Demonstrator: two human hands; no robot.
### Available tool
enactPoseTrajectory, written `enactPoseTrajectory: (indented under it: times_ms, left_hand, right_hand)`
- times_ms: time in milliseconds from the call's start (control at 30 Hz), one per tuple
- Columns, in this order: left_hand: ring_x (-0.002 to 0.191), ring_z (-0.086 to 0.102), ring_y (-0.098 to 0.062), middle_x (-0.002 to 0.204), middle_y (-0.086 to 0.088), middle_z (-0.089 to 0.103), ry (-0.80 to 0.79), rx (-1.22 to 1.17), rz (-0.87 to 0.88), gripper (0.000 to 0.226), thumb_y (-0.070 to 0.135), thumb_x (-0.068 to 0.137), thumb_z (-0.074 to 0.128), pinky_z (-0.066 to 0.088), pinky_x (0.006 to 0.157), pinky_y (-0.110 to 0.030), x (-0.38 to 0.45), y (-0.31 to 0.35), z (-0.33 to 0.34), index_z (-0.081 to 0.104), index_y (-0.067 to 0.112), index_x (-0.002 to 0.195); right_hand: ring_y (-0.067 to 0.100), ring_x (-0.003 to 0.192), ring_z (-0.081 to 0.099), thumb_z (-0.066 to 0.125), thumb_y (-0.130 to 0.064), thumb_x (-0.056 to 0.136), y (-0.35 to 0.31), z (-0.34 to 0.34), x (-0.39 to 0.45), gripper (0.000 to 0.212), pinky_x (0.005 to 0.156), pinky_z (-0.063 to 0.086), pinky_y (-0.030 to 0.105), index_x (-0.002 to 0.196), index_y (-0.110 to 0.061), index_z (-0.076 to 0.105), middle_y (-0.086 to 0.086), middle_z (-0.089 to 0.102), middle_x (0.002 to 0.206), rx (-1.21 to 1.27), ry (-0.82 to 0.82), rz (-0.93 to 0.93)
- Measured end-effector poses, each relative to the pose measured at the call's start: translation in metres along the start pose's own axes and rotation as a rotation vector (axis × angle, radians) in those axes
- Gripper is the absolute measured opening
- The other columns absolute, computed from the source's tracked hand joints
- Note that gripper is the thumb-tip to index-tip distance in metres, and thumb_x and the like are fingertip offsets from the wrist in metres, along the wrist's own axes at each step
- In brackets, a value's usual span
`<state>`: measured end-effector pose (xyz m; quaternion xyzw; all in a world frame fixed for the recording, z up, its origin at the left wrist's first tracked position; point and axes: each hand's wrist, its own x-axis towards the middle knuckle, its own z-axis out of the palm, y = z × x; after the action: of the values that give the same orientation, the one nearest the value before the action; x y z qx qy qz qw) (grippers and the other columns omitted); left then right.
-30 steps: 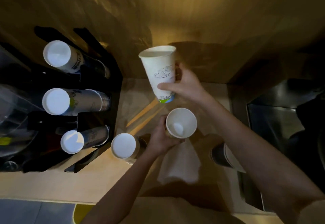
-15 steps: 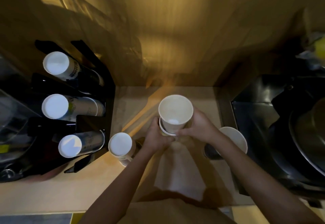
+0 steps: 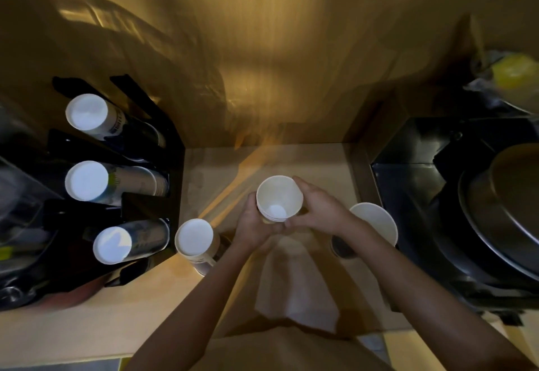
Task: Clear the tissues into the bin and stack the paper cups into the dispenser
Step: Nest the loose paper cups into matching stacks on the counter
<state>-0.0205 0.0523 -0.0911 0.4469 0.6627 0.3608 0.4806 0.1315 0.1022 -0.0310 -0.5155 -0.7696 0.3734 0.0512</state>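
Both my hands, left (image 3: 256, 222) and right (image 3: 318, 210), clasp the nested paper cups (image 3: 278, 200); uneven squeeze could crumple their rims.

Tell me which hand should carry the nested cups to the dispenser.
Probably left. The left hand already cups the nested cups from the side facing the black dispenser, which stands on the person's left. The right hand would have to cross over, and sits closer to the loose cup.
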Motion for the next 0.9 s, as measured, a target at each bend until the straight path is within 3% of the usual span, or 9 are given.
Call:
enactPoseTrajectory:
  times_ms: [100,167,367,500,633,800,900]
  left_hand:
    - [0.108,0.051,-0.019,0.118,0.003,0.05,0.028,0.031,-0.014,0.097,0.053,0.032,0.074,0.047,0.087,-0.037,-0.004,0.0,0.002,0.038,0.027,0.118]
    - [0.108,0.05,-0.018,0.118,0.003,0.05,0.038,0.056,0.004,0.104,0.054,0.031,0.073,0.044,0.085,-0.033,-0.007,0.004,0.004,0.04,0.021,0.124]
    - [0.11,0.052,-0.02,0.127,-0.007,0.056,0.068,0.075,0.035,0.09,0.022,0.052,0.088,0.042,0.086,-0.03,-0.02,0.003,0.014,0.041,0.017,0.128]
    - [0.104,0.048,-0.013,0.124,-0.005,0.054,0.053,0.101,0.076,0.089,0.019,0.052,0.088,0.038,0.083,-0.025,-0.032,0.0,0.021,0.042,0.012,0.128]
    - [0.104,0.049,-0.014,0.118,-0.001,0.053,0.04,0.118,0.094,0.099,0.042,0.04,0.08,0.038,0.082,-0.024,-0.042,-0.004,0.025,0.043,0.012,0.127]
    - [0.105,0.046,-0.013,0.115,0.003,0.05,0.047,0.137,0.063,0.094,0.031,0.045,0.077,0.032,0.078,-0.015,-0.045,-0.006,0.026,0.041,0.011,0.129]
    - [0.117,0.048,-0.024,0.13,-0.009,0.051,0.031,0.162,0.024,0.093,0.022,0.055,0.085,0.035,0.086,-0.022,-0.046,-0.009,0.025,0.036,0.011,0.133]
  right_hand:
    - [0.03,0.127,0.041,0.073,-0.047,0.065,-0.001,-0.003,-0.003,0.1,0.1,0.041,0.041,0.143,-0.014,0.02,0.011,0.046,0.138,-0.242,-0.064,0.015]
    - [0.031,0.126,0.041,0.072,-0.046,0.068,-0.001,-0.003,-0.004,0.101,0.1,0.04,0.04,0.144,-0.01,0.016,0.015,0.045,0.139,-0.288,-0.073,0.029]
    - [0.028,0.11,0.053,0.07,-0.034,0.072,-0.001,-0.009,-0.019,0.066,0.091,0.046,0.039,0.129,-0.013,0.044,0.01,0.057,0.124,-0.021,-0.043,0.059]
    - [0.031,0.104,0.058,0.052,-0.024,0.086,0.003,-0.022,-0.027,0.034,0.09,0.048,0.042,0.117,-0.01,0.058,0.013,0.065,0.116,-0.134,-0.035,0.071]
    - [0.033,0.094,0.06,0.043,-0.018,0.087,0.005,-0.024,-0.028,0.028,0.082,0.051,0.045,0.107,-0.012,0.062,0.014,0.068,0.106,-0.4,-0.029,0.023]
    - [0.034,0.094,0.061,0.044,-0.014,0.087,0.002,-0.02,-0.03,0.026,0.082,0.051,0.044,0.107,-0.009,0.061,0.015,0.067,0.106,-0.468,-0.039,0.001]
    - [0.034,0.093,0.06,0.043,-0.016,0.088,0.001,-0.019,-0.031,0.026,0.082,0.051,0.043,0.108,-0.009,0.059,0.015,0.067,0.107,-0.489,-0.037,0.0]
